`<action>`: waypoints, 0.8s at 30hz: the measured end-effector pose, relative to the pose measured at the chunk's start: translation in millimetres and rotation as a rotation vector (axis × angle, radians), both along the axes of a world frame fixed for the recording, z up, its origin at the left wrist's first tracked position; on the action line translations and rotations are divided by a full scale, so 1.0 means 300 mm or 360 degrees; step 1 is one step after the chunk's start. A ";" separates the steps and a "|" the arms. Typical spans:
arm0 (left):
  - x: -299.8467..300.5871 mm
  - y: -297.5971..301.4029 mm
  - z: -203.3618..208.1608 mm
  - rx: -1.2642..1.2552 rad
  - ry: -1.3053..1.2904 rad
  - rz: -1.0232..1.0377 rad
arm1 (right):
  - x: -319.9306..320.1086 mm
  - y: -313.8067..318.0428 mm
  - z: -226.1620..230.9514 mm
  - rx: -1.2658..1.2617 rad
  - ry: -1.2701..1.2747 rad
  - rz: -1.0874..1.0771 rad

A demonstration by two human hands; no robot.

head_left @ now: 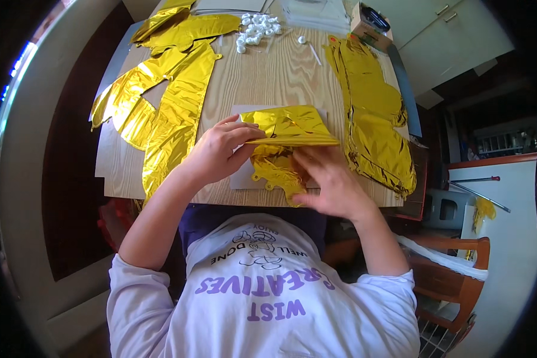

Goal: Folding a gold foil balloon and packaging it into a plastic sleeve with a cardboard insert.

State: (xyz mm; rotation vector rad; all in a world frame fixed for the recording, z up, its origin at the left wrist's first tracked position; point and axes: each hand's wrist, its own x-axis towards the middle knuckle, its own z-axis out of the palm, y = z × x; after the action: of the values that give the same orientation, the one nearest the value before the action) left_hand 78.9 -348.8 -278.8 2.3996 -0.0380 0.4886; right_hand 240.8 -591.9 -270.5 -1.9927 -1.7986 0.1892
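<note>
Head view: part-folded gold foil [287, 122] over a pale sheet [240, 179], at the near edge of the tabletop [262, 83]. Fingers of the left hand [218, 146] pinch its left side; right hand [335, 184] blurred, grip unclear. Probably light, slippery, easily creased; best held along the fold.

White top [232, 334], purple lettering [274, 285], black line drawing [261, 244], elbow-length sleeves [138, 298].

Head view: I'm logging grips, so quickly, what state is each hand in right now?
Left hand: closed, holding the foil at its left edge.
Right hand: spread against the foil, blurred; whether it grips cannot be told.
</note>
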 end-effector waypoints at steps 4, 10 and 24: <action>-0.008 -0.008 -0.009 -0.0049 -0.0079 -0.0095 | -0.067 -0.079 -0.036 -0.0142 -0.0205 0.0133; 0.007 -0.011 0.020 -0.0082 -0.0101 -0.0107 | -0.106 -0.088 -0.113 0.0291 -0.0067 -0.0031; 0.052 -0.002 0.076 -0.0291 0.0134 0.0030 | -0.079 0.033 0.017 0.0036 0.0882 -0.0805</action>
State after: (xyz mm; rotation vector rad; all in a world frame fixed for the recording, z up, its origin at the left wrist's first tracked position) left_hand 94.5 -349.3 -255.9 2.2404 0.0639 0.3824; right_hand 217.2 -582.0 -265.4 -2.0444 -0.9276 0.4953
